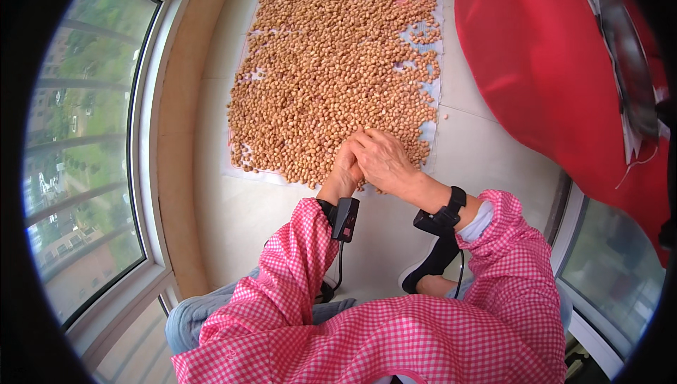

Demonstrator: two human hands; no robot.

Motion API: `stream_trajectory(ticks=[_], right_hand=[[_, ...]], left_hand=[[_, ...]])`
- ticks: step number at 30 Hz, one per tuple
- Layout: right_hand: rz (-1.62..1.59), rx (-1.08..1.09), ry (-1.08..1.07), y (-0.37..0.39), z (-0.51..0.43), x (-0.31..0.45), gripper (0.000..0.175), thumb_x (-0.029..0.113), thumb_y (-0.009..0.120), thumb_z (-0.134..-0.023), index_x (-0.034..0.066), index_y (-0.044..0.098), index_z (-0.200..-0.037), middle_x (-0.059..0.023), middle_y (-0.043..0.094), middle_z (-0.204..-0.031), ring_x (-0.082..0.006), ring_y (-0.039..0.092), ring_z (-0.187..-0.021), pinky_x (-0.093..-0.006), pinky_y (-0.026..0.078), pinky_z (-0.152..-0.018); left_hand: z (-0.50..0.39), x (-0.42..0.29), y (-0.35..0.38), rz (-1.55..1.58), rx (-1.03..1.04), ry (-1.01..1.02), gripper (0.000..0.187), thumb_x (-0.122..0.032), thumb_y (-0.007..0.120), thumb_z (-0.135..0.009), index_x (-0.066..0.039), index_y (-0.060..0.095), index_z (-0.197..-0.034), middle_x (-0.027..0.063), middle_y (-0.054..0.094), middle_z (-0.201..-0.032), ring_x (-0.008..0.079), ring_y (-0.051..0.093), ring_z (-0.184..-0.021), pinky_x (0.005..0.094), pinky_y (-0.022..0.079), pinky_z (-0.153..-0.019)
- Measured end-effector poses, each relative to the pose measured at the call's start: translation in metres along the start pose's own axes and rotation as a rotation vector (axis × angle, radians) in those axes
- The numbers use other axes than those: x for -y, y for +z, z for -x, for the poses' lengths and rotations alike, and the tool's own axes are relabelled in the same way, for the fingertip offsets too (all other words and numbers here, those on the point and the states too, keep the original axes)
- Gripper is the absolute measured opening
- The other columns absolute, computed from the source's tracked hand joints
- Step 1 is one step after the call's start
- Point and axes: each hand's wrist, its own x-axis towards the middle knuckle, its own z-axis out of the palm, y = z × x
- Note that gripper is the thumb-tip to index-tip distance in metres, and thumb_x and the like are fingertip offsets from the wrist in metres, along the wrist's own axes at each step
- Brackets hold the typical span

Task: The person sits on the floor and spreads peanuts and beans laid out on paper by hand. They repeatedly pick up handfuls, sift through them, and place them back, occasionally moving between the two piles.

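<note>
Many small tan, round nuts or beans, perhaps shelled peanuts [322, 72], lie spread over a pale patterned cloth [431, 138] on the floor. Above the near edge of the spread, my left hand [349, 159] and my right hand [383, 159] meet, with the right fingers overlapping the left. The fingertips and the space between the palms are hidden, so anything held there cannot be made out. Each wrist bears a black strapped device with a cable.
A barred window [90, 135] and its tan sill [182, 119] run along the left. Red fabric [534, 56] hangs at the right. One loose piece [445, 117] rests on the pale tiled floor [476, 140]. A foot in a black shoe [436, 262] is near my right forearm.
</note>
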Motion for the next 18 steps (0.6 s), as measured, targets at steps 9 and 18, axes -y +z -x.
stream_trajectory(ticks=[9, 18], right_hand=[[-0.179, 0.335, 0.088, -0.207, -0.041, 0.006, 0.019, 0.012, 0.057, -0.087, 0.0027, 0.061, -0.103, -0.0150, 0.065, -0.095, -0.0339, 0.064, -0.088, -0.0423, 0.051, -0.075], [-0.055, 0.577, 0.272, -0.312, -0.116, 0.035, 0.015, 0.011, 0.057, -0.086, -0.0037, 0.059, -0.090, -0.0160, 0.062, -0.077, -0.0324, 0.062, -0.075, -0.0397, 0.048, -0.067]], left_hand=[[-0.045, 0.013, 0.038, -0.208, -0.073, -0.170, 0.032, -0.031, 0.048, -0.102, -0.005, 0.062, -0.089, -0.0037, 0.052, -0.063, 0.0068, 0.044, -0.051, 0.0202, 0.036, -0.044], [-0.045, 0.000, 0.040, -0.148, 0.038, -0.199, 0.023, -0.020, 0.048, -0.101, -0.002, 0.062, -0.102, -0.0042, 0.052, -0.065, 0.0039, 0.043, -0.051, 0.0168, 0.033, -0.043]])
